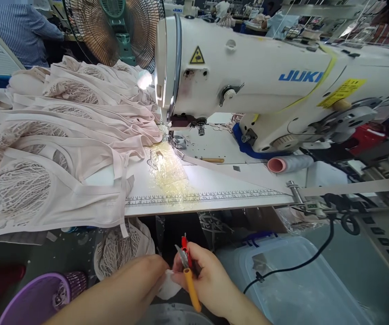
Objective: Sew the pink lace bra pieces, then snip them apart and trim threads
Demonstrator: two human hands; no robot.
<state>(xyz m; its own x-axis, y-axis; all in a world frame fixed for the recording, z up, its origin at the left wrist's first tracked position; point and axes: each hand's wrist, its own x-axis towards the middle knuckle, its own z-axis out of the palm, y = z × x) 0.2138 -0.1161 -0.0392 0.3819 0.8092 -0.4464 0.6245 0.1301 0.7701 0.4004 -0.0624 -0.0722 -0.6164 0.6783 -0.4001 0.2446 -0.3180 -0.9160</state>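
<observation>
Below the table's front edge, my right hand (211, 275) is closed around thread snips (191, 289) with an orange handle, a metal blade and a red part pointing up. Beside it, my left hand (147, 273) has its fingers curled in, pinching a small white fabric piece (169, 286). My right fingertips meet that piece too, and its upper part is hidden between the hands. Left of the sewing machine (248, 67), beige lace-cupped bras (62, 180) lie heaped, with one strap hanging over the edge. A beige elastic band (228, 170) runs from the presser foot to a metal guide.
A printed ruler (208, 197) lines the table front. A thread cone (291, 163) and an orange-handled tool (213, 160) lie on top. Below are a purple basket (35, 293) and a translucent bin (292, 271) crossed by a black cable. A fan (118, 27) stands behind; a person in stripes sits beyond.
</observation>
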